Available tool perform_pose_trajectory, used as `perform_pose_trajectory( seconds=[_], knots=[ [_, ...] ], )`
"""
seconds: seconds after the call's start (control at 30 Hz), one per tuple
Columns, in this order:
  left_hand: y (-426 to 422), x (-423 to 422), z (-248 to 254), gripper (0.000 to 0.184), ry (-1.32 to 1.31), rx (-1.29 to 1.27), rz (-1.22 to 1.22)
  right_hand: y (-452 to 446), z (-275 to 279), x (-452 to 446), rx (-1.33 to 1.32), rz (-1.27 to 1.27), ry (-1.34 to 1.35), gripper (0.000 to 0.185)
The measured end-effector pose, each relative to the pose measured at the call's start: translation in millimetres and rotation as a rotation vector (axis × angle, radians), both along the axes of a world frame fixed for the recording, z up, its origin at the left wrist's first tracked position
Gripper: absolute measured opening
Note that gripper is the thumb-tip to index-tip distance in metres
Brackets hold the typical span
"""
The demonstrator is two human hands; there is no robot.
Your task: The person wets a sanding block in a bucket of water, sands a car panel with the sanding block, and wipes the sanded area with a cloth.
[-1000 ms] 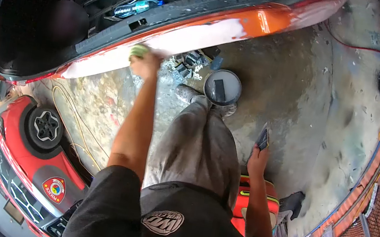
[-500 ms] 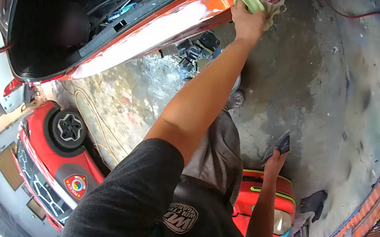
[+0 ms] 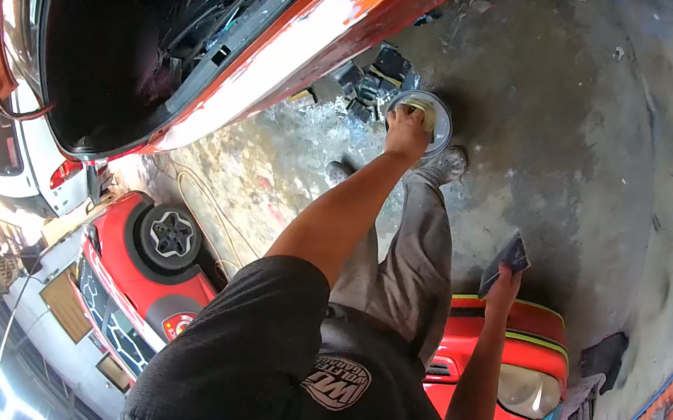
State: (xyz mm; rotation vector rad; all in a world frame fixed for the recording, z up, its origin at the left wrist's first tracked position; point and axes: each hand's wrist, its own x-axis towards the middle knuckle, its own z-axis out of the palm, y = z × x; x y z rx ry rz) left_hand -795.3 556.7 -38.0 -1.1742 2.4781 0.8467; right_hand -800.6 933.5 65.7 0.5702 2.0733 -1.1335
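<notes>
Below the orange car's edge, a round bucket [image 3: 447, 115] stands on the floor by my feet. My left hand [image 3: 407, 133] reaches down into it, its fingers closed on a pale yellow-green cloth [image 3: 425, 113]. How deep the cloth sits inside cannot be made out. Out to the right, my right hand [image 3: 504, 288] grips a flat dark grey piece of sandpaper [image 3: 508, 258] by its lower end. This sheet is held up in the air, apart from any surface. The orange car panel [image 3: 349, 3] shows glossy reflections at the top.
Several dark, boxy pieces [image 3: 375, 83] lie on the wet floor beside the bucket. At lower left is a red car [image 3: 125, 250], with a hose [image 3: 209, 202] running near its wheel. Another red car front [image 3: 468, 328] stands behind my right arm. A white car [image 3: 25, 158] is farther left.
My left hand, with the cloth, has moved from the orange car's corner down into the bucket. My right hand still holds the sandpaper. The view has shifted.
</notes>
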Motion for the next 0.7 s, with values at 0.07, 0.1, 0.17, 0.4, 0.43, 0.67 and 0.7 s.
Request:
perform_pose_trajectory(
  seconds=[0.07,0.1,0.17,0.4,0.43,0.67,0.7],
  knots=[
    [-1,12,5,0.037,-0.069,0.049,0.052,1,7,5,0.010,-0.095,-0.084,0.041],
    [-4,16,8,0.038,-0.060,0.027,0.047,-1,10,8,-0.005,-0.086,-0.095,0.041],
    [-16,17,21,0.040,-0.034,-0.021,0.042,-3,15,14,-0.037,-0.064,-0.107,0.040],
    [-167,-45,60,0.076,0.558,-0.508,-0.273,-7,-3,64,-0.042,0.088,-0.047,0.049],
    [-192,-40,46,0.076,0.548,-0.547,-0.364,-13,-1,72,-0.040,0.118,-0.019,0.045],
    [-302,128,28,0.079,0.423,-0.581,-0.441,-78,33,154,0.025,0.319,0.066,0.043],
    [-313,171,25,0.078,0.408,-0.566,-0.398,-89,39,166,0.062,0.374,0.072,0.043]
  ],
)
